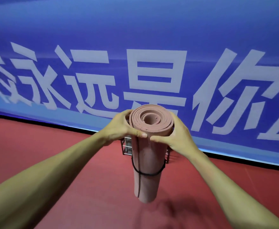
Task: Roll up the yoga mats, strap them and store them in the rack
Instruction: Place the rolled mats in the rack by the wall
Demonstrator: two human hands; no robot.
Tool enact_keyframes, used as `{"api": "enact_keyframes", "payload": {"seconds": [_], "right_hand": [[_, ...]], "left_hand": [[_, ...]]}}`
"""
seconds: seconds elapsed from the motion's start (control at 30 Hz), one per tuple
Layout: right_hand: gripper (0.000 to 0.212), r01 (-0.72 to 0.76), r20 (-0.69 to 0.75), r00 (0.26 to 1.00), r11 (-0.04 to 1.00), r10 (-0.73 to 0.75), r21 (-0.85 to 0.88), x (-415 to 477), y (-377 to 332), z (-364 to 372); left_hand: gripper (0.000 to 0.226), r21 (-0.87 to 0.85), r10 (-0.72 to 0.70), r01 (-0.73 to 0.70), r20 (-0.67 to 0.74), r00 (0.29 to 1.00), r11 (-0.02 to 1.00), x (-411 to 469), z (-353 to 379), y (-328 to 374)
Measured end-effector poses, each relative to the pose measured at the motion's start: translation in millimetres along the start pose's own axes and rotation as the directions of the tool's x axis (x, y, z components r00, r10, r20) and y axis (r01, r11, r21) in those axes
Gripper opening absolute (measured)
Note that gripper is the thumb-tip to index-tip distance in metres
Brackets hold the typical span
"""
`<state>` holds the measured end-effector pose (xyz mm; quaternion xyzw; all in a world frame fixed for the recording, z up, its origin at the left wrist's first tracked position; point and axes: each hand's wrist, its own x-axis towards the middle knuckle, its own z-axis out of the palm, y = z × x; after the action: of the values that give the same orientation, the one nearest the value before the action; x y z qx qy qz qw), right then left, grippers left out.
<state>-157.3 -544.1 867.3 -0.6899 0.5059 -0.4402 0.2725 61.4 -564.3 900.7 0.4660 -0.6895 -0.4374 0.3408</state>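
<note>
Pink rolled mat [148, 156], strapped, upright in both hands [120, 128] before metal rack [126, 146].

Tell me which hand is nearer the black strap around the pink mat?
Neither clearly. The left hand and right hand both grip the rolled mat near its top, well above the strap.

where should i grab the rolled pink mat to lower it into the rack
Near its top end, palms on opposite sides, as the left hand and right hand do. The rolled pink yoga mat stands upright, so this grip steers it down into the wire rack behind it.
</note>
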Motion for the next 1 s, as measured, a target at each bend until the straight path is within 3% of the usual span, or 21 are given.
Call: {"api": "enact_keyframes", "payload": {"seconds": [0.1, 0.23, 0.33, 0.6, 0.83, 1.0], "right_hand": [[0.096, -0.005, 0.063, 0.998, 0.999, 0.008, -0.041, 41.8, 16.7, -3.5], [0.08, -0.023, 0.098, 0.995, 0.999, 0.026, -0.034, 92.9, 42.6, -1.6], [0.081, -0.036, 0.114, 0.993, 0.999, 0.041, -0.039, 135.2, 59.7, 5.0], [0.094, -0.095, 0.071, 0.992, 0.986, 0.105, -0.135, 263.9, 100.0, 48.6], [0.09, -0.112, 0.023, 0.993, 0.981, 0.117, -0.158, 360.7, 122.5, 67.4], [0.092, -0.097, -0.022, 0.995, 0.986, 0.094, -0.134, 431.5, 144.1, 65.4]], "left_hand": [[0.081, -0.003, -0.031, 0.031, -0.026, 0.999, 1.0, 36.0, -4.3, -8.6], [0.082, 0.005, -0.043, 0.043, -0.028, 0.999, 0.999, 86.0, -13.9, -24.3], [0.082, 0.005, -0.049, 0.05, -0.043, 0.998, 0.999, 128.6, -29.7, -41.7], [0.076, -0.043, -0.039, 0.039, -0.003, 0.999, 0.998, 256.4, -90.8, -99.3], [0.092, -0.047, -0.033, 0.035, 0.029, 0.999, 0.998, 359.0, -135.5, -126.3], [0.079, -0.056, -0.015, 0.016, 0.016, 1.0, 0.998, 432.5, -153.3, -125.0]]}}
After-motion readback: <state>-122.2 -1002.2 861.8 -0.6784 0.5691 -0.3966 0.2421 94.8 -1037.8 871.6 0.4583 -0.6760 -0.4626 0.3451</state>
